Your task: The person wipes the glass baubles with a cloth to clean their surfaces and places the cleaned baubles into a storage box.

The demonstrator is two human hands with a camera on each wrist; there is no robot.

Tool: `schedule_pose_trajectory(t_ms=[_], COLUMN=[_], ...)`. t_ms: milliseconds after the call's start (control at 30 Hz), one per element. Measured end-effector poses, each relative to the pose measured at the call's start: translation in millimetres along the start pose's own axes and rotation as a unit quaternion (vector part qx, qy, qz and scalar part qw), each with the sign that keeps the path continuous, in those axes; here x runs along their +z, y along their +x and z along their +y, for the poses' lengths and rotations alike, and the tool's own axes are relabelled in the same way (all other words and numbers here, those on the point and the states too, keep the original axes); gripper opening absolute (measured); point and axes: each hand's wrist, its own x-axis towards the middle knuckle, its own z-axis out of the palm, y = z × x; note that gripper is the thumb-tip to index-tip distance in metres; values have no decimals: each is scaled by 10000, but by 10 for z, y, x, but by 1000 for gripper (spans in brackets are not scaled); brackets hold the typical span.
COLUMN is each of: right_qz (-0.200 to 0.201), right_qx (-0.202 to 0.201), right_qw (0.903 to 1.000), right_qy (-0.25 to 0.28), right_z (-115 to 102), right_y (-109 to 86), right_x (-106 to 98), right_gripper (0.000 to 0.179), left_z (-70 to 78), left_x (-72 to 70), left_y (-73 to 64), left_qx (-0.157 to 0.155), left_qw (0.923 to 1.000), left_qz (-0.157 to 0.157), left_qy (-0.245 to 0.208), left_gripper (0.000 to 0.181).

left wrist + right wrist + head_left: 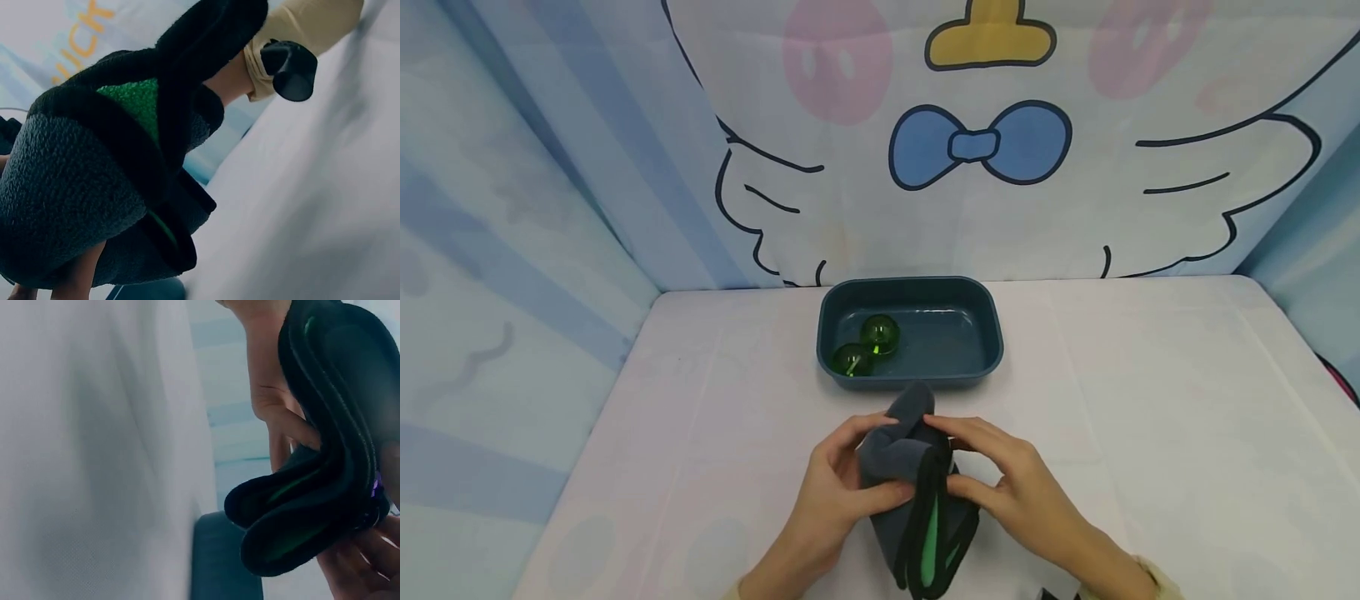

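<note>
Between both hands is a folded microfibre cloth (887,533), grey-blue outside with black edging and green inner faces showing in its folds. My left hand (831,492) grips its left side, thumb across the front. On the other side, my right hand (1018,483) pinches the black edging and top fold with thumb and fingers. In the left wrist view the cloth (69,187) hides most of the left hand. Stacked, curved folds of the cloth (337,456) show in the right wrist view. A small purple patch shows at its edge there.
Just beyond the cloth stands a dark teal tray (940,333) with a green transparent ball (880,333) and a second green ball (852,360) at its left. A white cloth-covered table (1150,417) lies around, with a printed curtain (977,225) behind.
</note>
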Motion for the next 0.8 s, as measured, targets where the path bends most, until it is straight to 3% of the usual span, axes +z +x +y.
schedule_pose_trajectory(t_ms=[167, 333, 633, 700, 800], right_qz=[-38, 257, 301, 280, 141], right_qx=[13, -422, -952, -911, -547], right_qw=[9992, 9979, 9939, 9946, 9984], right_qy=[-396, -413, -461, -401, -70], right_z=[-4, -5, 16, 20, 19], right_y=[-17, -20, -20, -20, -12], right_x=[29, 28, 32, 29, 23], right_gripper=[60, 66, 65, 63, 59], left_z=[-15, -27, -40, -40, -41], left_x=[6, 7, 11, 11, 5], left_y=[5, 10, 14, 14, 11], left_qx=[-141, -93, -123, -121, -100], left_qw=[9997, 9994, 9995, 9996, 9997], left_qz=[163, 255, 245, 180, 83], left_qy=[-136, -197, -182, -197, -228], left_gripper=[63, 62, 62, 62, 63])
